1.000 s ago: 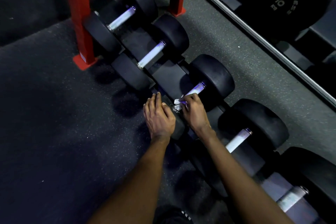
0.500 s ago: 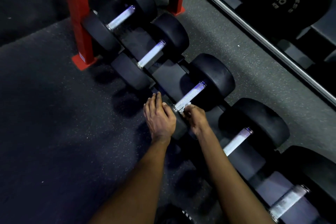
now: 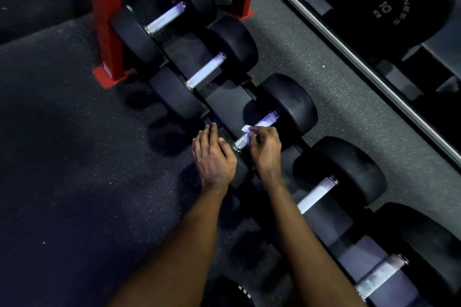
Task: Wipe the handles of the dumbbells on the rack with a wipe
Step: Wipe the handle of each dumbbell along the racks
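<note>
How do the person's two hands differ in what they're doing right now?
The left hand lies with fingers nearly straight on the near head; the right hand is curled over the handle. The left hand holds nothing; the right hand pinches a white wipe. Both are bare and touch the same dumbbell.

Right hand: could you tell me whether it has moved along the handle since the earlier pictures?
Yes: the right hand slid its wipe up the handle, toward the far head.
</note>
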Available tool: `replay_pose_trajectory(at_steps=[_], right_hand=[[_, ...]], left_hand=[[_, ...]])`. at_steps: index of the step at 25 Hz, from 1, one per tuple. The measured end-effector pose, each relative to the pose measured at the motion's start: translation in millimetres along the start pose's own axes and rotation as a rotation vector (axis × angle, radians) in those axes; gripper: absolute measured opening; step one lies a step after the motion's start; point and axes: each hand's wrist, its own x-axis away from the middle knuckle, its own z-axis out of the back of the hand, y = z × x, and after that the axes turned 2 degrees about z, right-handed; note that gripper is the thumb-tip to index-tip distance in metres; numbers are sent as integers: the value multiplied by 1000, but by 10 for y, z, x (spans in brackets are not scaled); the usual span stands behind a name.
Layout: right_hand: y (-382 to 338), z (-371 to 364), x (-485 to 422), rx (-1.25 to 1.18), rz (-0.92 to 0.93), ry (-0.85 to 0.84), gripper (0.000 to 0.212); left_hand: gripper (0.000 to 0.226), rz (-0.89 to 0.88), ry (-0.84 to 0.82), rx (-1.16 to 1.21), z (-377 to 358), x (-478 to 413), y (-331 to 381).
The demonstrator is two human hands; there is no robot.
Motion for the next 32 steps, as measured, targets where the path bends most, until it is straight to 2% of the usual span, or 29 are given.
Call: replay_pose_trajectory(at_steps=[4,6,9,11,21,23,26,28,32], right_hand=[[80,143,-216,241,245,-118,24],[66,145,-269,381,352,-257,25],[-16,185,-305,489,381,-301,27],[-23,172,-315,598,483,-371,27],[-107,119,-287,686,464,-399,24],[-105,106,-244,656,520,-466,23],[-50,100,-181,551,457,-411,24],[42,85,-79,399,383,-332,22],[101,8,107,10,88,-54,12]], left_hand=[[56,-4,14,-3,-10,-10,-5],[57,-3,9,-4,-5,-8,-4],[58,4,-8,6,-11,-11,-10],[57,3,-9,-2,-21,-8,-17],[56,7,-15,2,-26,-5,-28],[56,8,-21,-1,-27,-9,-23],[56,7,-14,-2,-27,-15,-29],[56,6,-18,-3,-23,-18,-18],[56,9,-15,2,-22,-17,-13]])
